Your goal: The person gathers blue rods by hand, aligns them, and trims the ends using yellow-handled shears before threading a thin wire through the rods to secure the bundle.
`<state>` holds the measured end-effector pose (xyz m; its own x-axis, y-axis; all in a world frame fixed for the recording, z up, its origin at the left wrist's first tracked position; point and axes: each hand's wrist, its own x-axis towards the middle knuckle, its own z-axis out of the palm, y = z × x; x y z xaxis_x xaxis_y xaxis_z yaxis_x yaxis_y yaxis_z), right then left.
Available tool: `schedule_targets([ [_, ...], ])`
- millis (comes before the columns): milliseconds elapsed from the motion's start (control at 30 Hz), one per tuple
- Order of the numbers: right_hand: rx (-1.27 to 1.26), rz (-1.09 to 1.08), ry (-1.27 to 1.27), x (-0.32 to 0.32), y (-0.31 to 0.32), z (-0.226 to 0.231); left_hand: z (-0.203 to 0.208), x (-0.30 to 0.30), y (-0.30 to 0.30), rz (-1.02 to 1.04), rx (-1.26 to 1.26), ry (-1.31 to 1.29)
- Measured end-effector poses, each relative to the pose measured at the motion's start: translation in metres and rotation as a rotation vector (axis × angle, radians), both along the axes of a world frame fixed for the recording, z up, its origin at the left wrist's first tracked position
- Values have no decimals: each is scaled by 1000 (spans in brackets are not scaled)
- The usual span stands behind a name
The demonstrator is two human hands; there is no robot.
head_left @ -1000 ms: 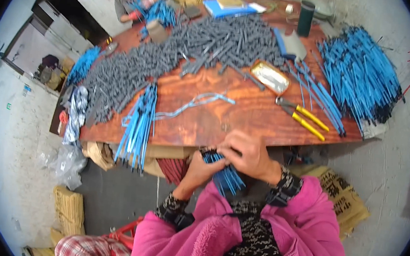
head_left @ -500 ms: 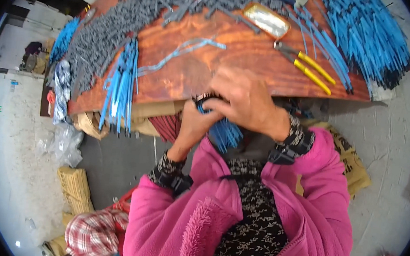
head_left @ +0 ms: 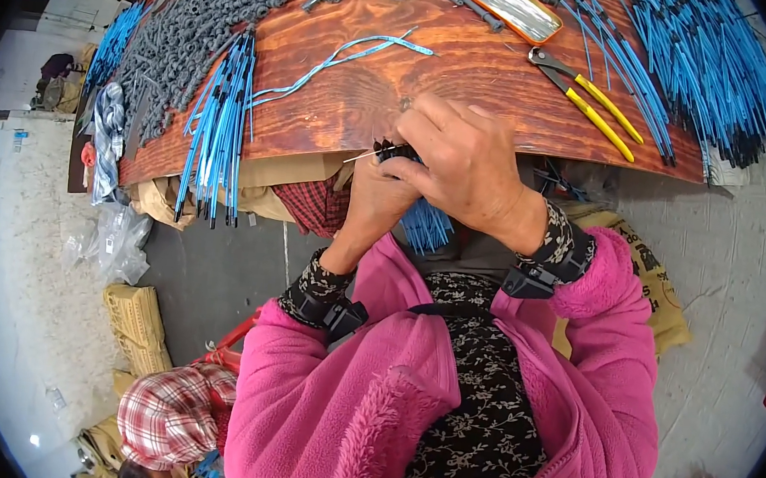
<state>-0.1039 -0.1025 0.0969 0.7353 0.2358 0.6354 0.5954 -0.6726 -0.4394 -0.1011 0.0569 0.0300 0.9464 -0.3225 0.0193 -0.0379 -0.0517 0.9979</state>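
Observation:
At the near edge of the table, my left hand [head_left: 375, 203] is wrapped round a bundle of thin blue sticks [head_left: 425, 228] with black ends. The sticks' blue lengths hang below the fist, and the black ends show at its top. My right hand [head_left: 466, 166] is bent over those black ends with its fingers closed. A thin pale wire-like piece [head_left: 361, 157] juts out to the left from between the hands. Whether the right fingers pinch it or a stick is hidden.
Grey plastic plugs [head_left: 201, 23] are heaped across the wooden table [head_left: 322, 104]. Blue stick bundles lie at left [head_left: 223, 131] and far right [head_left: 708, 72]. Yellow-handled pincers [head_left: 598, 112], a shallow tin [head_left: 513, 7] and a twisted blue strip [head_left: 346, 48] lie between. Another person's checked hood [head_left: 174, 412] shows lower left.
The whole view has shifted, so the table sits higher in it. Both hands stay together at the bundle. The thin pale piece now shows between them, and my right hand is less blurred.

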Motion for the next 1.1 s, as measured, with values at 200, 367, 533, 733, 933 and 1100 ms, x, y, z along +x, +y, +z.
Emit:
schedule_targets([
  [200,20,-39,1,3,8,-1,6,4,-1,8,75,-39],
  [367,50,-45,23,0,12,-4,10,9,-3,22,231,-161],
  [533,120,23,-1,2,11,-8,6,8,4,2,159,-14],
  [733,286,124,98,5,9,-8,14,8,18,-125,46,-29],
  [933,366,200,153,12,8,-5,24,4,23,-163,-33,126],
  [1100,299,310,97,16,5,3,18,4,25,-219,-78,59],
])
